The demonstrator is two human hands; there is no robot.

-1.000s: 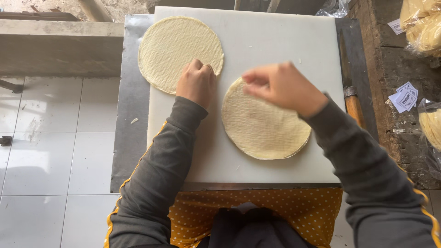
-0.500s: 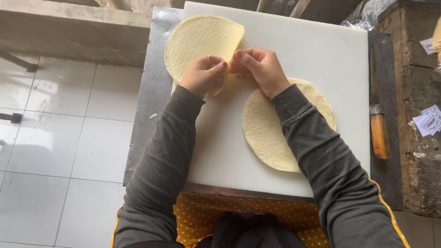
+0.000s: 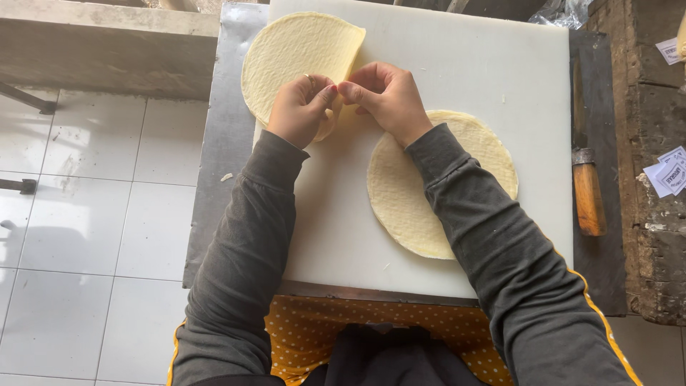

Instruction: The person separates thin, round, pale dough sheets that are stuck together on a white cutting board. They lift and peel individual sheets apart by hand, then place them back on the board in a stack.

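Note:
Two pale round flatbreads lie on a white cutting board (image 3: 457, 71). The far-left flatbread (image 3: 293, 53) has its right edge lifted and folded over. My left hand (image 3: 299, 111) pinches that flatbread's near edge, a ring on one finger. My right hand (image 3: 386, 93) meets it fingertip to fingertip and grips the same lifted edge. The second flatbread (image 3: 411, 196) lies flat at the board's right, partly under my right forearm.
The board rests on a metal table (image 3: 225, 171). A knife with a wooden handle (image 3: 587, 196) lies along the right side. White floor tiles (image 3: 86, 229) spread to the left, a concrete ledge (image 3: 107, 43) beyond. Paper slips (image 3: 668, 175) sit far right.
Both hands left the two flatbreads' edges and came together on the far-left one. Its right edge has been lifted and folded over. The view has shifted left.

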